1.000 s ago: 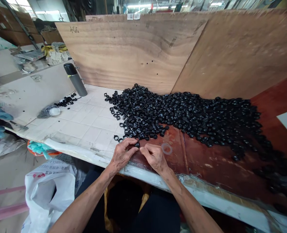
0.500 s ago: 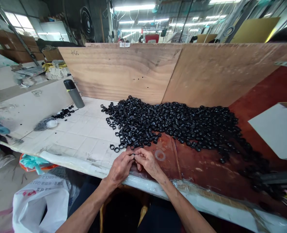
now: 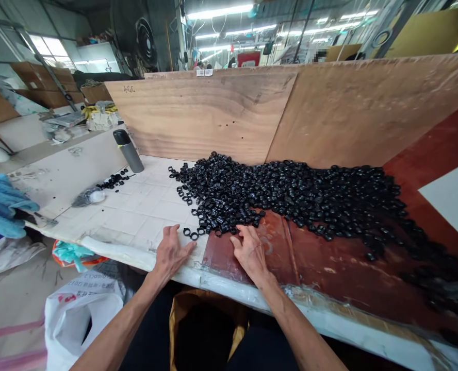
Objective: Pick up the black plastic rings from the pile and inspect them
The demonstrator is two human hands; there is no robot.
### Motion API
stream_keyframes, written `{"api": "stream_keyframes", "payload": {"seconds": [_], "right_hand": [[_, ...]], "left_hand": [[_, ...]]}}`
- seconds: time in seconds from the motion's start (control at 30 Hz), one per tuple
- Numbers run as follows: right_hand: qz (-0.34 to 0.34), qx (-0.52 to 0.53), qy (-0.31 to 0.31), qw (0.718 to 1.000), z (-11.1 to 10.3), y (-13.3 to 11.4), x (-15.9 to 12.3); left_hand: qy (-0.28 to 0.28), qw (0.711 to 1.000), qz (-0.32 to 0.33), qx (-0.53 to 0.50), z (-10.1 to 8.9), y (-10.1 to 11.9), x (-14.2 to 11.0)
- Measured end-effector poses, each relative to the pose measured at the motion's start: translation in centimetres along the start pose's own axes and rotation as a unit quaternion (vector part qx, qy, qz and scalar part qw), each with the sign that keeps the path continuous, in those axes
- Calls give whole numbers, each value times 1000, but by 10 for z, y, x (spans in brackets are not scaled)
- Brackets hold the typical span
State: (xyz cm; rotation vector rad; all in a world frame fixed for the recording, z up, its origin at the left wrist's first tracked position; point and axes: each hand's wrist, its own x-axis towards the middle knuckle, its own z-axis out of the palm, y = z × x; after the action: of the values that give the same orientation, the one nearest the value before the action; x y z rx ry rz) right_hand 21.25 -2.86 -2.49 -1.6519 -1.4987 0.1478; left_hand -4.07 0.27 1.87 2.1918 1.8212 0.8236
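Note:
A wide heap of small black plastic rings [image 3: 291, 190] spreads over the white and red-brown tabletop. My left hand [image 3: 170, 251] is over the white part near the front edge, fingers apart, with nothing in it. Just to its right lie a few loose rings [image 3: 191, 234]. My right hand [image 3: 249, 251] reaches to the near edge of the heap above the red-brown part. Its thumb and fingers are apart and bent, with the fingertips beside the rings; no held ring shows. Below the table edge, between my legs, an open yellow-brown bag [image 3: 206, 330] has a dark inside.
A wooden board [image 3: 201, 118] stands behind the heap. At the left are a grey bottle [image 3: 129, 152], a small pile of black pieces [image 3: 115, 179] and a clear plastic bag [image 3: 85, 197]. A white sack [image 3: 84, 314] stands below, and a white panel [image 3: 455, 201] is at the right.
My hands were together with fingertips pinched at the front edge. They have moved apart and opened, the left going left and the right towards the heap. The view has shifted slightly.

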Motion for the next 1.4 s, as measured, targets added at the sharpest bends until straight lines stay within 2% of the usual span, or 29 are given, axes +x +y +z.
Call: {"api": "stream_keyframes", "payload": {"seconds": [0.13, 0.33, 0.5, 0.6, 0.73, 0.83, 0.97, 1.07, 1.27, 1.4], "right_hand": [[-20, -56, -38, 998, 4, 2, 2], [-31, -43, -64, 997, -4, -6, 3], [4, 43, -52, 998, -14, -10, -2], [15, 97, -57, 994, -17, -13, -3], [-23, 132, -91, 987, -16, -14, -3], [-39, 131, -111, 984, -13, -10, -3], [18, 141, -104, 984, -10, -8, -4], [15, 133, -117, 984, -12, -11, -4], [0, 131, -126, 983, -13, -17, -7], [52, 157, -168, 972, -16, -15, -1]], "left_hand": [[-43, 997, 63, 18, 27, 0, 15], [-63, 981, 146, -110, 47, 27, 0], [-39, 985, 93, -139, 40, 37, -17], [-85, 980, 74, -166, 34, 41, -20], [-128, 974, 30, -183, 30, 46, -18], [-136, 981, 55, -127, 32, 48, -17], [-135, 984, 98, -61, 35, 48, -20], [-139, 983, 106, -52, 37, 47, -21], [-154, 980, 94, -83, 34, 46, -19], [-195, 961, 82, -179, 24, 41, -17]]}}
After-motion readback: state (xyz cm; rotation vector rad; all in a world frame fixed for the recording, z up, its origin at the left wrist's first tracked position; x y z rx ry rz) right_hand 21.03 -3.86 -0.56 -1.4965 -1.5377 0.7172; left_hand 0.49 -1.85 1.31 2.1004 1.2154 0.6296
